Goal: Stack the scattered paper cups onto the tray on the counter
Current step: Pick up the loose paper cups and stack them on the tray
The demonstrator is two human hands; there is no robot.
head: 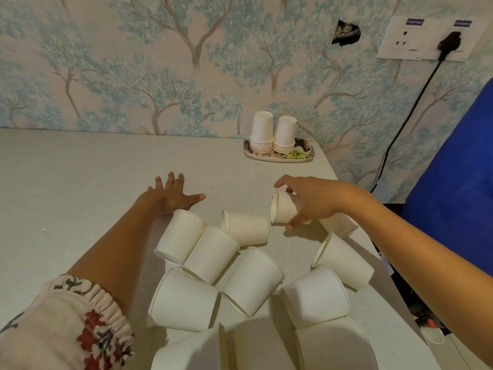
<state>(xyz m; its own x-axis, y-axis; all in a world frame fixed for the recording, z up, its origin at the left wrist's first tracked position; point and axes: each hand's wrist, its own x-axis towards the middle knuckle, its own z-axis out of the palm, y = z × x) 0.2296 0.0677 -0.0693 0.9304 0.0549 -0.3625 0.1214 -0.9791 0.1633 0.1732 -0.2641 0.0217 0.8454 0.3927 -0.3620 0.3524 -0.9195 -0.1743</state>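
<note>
Her right hand (310,202) grips a sideways paper cup (282,208); the tray (280,156) sits beyond it, left hand (172,194) flat, empty

The place looks like a room in a home, maybe a kitchen or dining corner. The wall is covered with wallpaper (160,62) that shows pale blue trees on a cream ground, which is a domestic decoration. A light speckled counter (80,182) stands against this wall. On the wall at the right there is a white socket plate (416,38) with a black plug (449,41) in it, and a black cable (400,129) runs down from it. Near the socket the wallpaper has a rough hole (345,32). A small tray (301,153) with a flower pattern lies on the counter, and white paper cups (274,134) are stacked on it.
</note>
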